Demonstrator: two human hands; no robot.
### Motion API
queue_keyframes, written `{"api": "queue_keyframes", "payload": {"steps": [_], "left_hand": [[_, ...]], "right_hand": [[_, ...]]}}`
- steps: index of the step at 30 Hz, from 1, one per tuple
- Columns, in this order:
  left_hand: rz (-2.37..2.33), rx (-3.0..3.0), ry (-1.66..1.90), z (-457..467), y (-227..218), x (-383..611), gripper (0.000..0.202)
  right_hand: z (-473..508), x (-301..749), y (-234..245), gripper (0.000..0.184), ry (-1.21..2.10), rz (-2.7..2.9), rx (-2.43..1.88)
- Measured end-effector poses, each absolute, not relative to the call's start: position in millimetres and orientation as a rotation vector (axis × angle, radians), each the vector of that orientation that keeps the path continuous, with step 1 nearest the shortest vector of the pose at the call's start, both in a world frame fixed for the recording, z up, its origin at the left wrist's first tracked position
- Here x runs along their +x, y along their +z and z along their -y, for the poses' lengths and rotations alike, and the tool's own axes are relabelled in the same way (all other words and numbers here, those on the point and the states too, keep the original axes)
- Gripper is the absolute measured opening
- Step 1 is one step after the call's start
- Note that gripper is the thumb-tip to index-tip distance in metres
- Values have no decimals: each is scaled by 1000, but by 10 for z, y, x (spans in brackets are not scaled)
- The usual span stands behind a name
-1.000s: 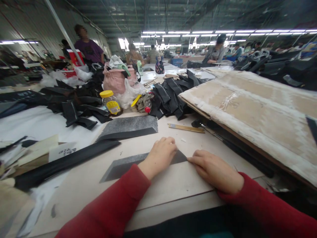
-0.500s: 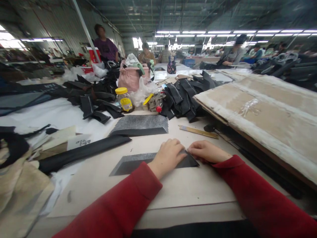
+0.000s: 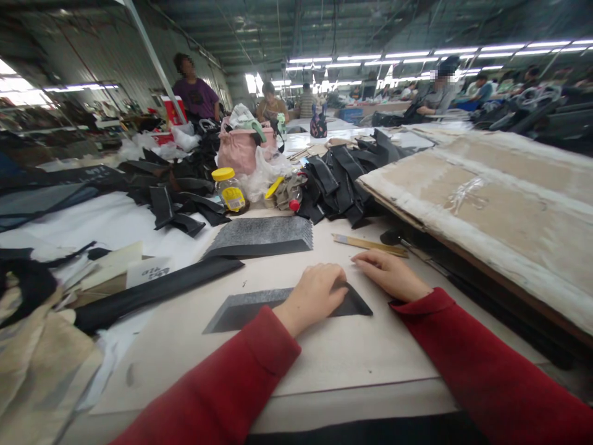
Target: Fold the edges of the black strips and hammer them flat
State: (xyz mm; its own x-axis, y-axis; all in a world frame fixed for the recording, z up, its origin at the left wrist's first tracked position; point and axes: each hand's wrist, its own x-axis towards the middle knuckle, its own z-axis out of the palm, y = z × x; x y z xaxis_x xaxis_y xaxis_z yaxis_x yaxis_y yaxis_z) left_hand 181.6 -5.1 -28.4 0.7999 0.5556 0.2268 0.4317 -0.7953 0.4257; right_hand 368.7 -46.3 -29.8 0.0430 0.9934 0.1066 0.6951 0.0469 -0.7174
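Note:
On the pale board lies a folded black fabric piece with a grey fleecy strip along its far edge. My left hand rests on this piece toward its right end, fingers curled and thumb bent, holding the cloth; the fingertips are partly hidden. Just to the right, my right hand hovers apart from the cloth with fingers stretched out and nothing in them. Farther back is a stack of grey-faced black fabric pieces with stepped edges. A flat wooden stick, perhaps a ruler, lies behind my right hand.
A long black strip crosses the left side near paper scraps. Behind stand a yellow-lidded jar, a pink bag and piled black strips. A raised cardboard-topped panel borders the right. People work in the background.
My right hand has let go of the fabric's right corner and moved slightly up and away, its fingers straightening. My left hand stays on the cloth, and the view has shifted slightly.

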Motion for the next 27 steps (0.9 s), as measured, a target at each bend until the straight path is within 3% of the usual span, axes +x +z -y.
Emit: {"api": "queue_keyframes", "payload": {"steps": [4,10,27], "left_hand": [[-782,2621,555,43,-290,1813,10],[-750,2544,477,-27,-321,1785,16],[-717,2528,493,-106,-352,1754,18]], "right_hand": [[547,3580,-196,37,1079,1787,-1581],[573,3556,-176,35,1203,1796,-1559],[531,3627,-269,23,547,2164,-1510]]}}
